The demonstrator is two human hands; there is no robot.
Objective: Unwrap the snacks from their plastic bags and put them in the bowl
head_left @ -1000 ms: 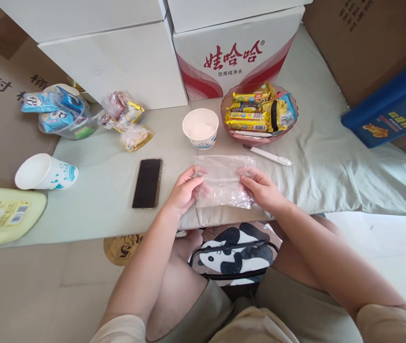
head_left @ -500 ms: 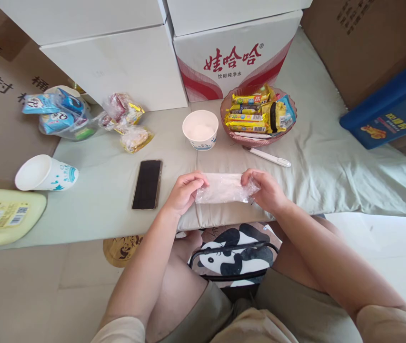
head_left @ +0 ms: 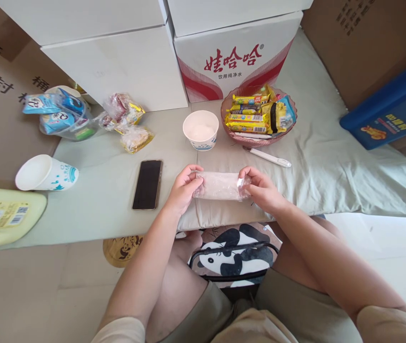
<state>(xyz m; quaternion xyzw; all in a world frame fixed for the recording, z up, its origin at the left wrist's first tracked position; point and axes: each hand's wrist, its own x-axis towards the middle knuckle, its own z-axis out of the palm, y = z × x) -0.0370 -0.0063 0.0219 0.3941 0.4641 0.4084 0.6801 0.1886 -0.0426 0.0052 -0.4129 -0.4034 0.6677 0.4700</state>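
A clear, crinkled plastic packet (head_left: 220,186) is stretched between my two hands, above the near edge of the cloth-covered surface. Its left end is pinched by my left hand (head_left: 184,189), thumb on top. My right hand (head_left: 261,189) grips the other end, thumb and fingers closed on the plastic. What the packet contains, if anything, I cannot make out. Just beyond it stands an upright paper cup (head_left: 200,144) with something whitish inside. A black phone (head_left: 147,185) lies left of my left hand, and a white utility knife (head_left: 269,156) lies beyond my right hand.
A pink bowl (head_left: 230,133) of yellow-wrapped snacks stands before a white carton (head_left: 238,62). To the left are wrapped snacks (head_left: 135,138), a blue-packet bag (head_left: 58,114), a tipped paper cup (head_left: 62,175) and a pale green jug (head_left: 10,216). A blue box (head_left: 388,119) leans at right.
Both hands have shifted slightly on the packet, and it now looks flatter and more neatly folded. The right fingers have moved their grip at its right end. Nothing else has moved.
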